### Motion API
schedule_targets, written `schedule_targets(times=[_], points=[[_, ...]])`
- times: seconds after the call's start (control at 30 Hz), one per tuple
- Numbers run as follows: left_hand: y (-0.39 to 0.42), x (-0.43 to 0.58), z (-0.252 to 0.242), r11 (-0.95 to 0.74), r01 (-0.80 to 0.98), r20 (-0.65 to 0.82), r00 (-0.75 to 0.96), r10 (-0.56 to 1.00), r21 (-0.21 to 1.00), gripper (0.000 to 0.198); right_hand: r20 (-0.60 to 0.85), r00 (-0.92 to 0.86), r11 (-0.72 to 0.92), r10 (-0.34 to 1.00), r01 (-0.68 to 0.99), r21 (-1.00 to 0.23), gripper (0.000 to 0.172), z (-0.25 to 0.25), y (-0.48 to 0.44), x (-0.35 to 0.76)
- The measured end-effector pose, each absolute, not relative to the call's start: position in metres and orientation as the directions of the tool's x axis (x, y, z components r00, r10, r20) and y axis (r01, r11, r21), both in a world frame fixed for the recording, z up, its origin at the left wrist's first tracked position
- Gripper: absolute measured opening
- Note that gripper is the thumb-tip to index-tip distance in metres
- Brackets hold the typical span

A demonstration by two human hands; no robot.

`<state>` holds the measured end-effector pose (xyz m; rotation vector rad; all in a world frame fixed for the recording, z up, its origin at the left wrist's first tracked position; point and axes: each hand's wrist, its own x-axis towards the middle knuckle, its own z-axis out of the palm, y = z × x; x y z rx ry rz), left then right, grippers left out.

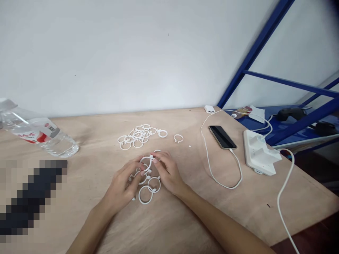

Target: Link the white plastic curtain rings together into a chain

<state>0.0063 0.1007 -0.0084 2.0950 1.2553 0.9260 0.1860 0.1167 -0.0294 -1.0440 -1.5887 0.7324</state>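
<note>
Both hands meet over a wooden table around one white plastic ring. My left hand pinches the ring's left and lower side between thumb and fingers. At its upper right, by a small tab, my right hand closes its fingertips on the same ring. Several more white rings lie on the table beneath and between the hands, partly hidden by them. Farther back is a loose heap of similar rings, and a single ring lies apart to its right.
A clear water bottle stands on the left, near a pixelated dark area. To the right, a phone is attached to a white cable, beside a white power strip. A blue metal frame rises beyond the table's right side.
</note>
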Motion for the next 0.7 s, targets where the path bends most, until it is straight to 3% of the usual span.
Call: schedule_targets(times=[0.37,0.7], points=[[0.0975,0.0143,-0.0124,-0.396,0.459,0.351,0.183,0.918,0.795,0.020,0.430,-0.069,0.435,0.900,0.197,-0.879,0.015,-0.0297,0.1149,0.1867],[0.0979,0.0137,-0.0077,-0.317,0.338,0.239,0.253,0.938,0.886,0.014,0.373,-0.038,0.373,0.927,0.203,-0.905,0.016,-0.0293,0.1121,0.1889]])
